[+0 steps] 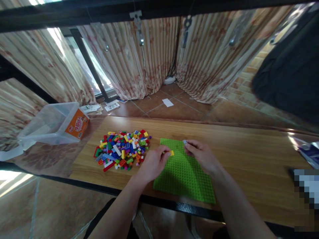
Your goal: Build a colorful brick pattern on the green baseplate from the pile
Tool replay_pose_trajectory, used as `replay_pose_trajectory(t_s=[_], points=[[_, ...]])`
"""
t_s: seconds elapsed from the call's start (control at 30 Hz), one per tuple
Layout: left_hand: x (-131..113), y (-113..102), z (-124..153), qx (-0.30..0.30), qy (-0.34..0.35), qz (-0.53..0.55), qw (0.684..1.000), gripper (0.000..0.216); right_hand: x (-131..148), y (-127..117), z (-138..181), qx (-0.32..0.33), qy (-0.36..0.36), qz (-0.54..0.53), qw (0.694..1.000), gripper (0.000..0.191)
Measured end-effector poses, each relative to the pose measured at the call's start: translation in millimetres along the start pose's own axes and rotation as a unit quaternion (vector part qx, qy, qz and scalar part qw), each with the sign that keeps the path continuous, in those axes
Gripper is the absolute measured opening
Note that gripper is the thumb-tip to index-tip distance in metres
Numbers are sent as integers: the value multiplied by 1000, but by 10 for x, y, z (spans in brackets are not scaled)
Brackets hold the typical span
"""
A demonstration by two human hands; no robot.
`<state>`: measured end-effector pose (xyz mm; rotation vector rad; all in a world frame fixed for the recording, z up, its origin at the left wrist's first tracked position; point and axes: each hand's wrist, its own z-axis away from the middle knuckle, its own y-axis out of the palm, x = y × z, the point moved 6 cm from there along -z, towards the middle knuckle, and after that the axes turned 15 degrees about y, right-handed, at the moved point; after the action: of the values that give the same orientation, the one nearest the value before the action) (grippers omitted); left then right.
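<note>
A green studded baseplate [184,179] lies on the wooden table in front of me. Over its left side, my left hand [157,160] pinches a small yellow brick [171,153] between thumb and finger. My right hand [198,152] is closed at the plate's far edge, with a small light blue-grey brick [184,142] at its fingertips. I cannot tell whether either brick touches the plate. Left of the plate is a loose heap of toy bricks [122,149] in many colours, close to my left hand.
A clear plastic bin [54,124] with an orange label stands beyond the table's left end. At the far right of the wooden table [249,159] lie a dark-edged, pixelated object [307,186] and some packets [309,152]. Curtains [124,59] hang behind, and a dark cloth shape [289,66] is at the upper right.
</note>
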<state>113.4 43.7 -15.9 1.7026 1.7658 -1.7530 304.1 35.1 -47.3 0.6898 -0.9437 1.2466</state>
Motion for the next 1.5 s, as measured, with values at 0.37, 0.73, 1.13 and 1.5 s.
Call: replay_pose_trajectory(t_s=[0.37, 0.73, 1.13, 1.5], points=[[58, 225, -201, 54, -3, -70, 996, 27, 4, -221, 15, -72, -9, -15, 997, 53], [44, 326, -230, 105, -21, -134, 985, 29, -9, -263, -86, -82, -37, 13, 996, 51], [88, 171, -221, -10, -21, -43, 999, 18, 140, -140, 123, -119, -172, 220, 953, 33], [74, 229, -258, -22, 26, -35, 999, 22, 125, 64, 223, -83, -243, 460, 850, 24]])
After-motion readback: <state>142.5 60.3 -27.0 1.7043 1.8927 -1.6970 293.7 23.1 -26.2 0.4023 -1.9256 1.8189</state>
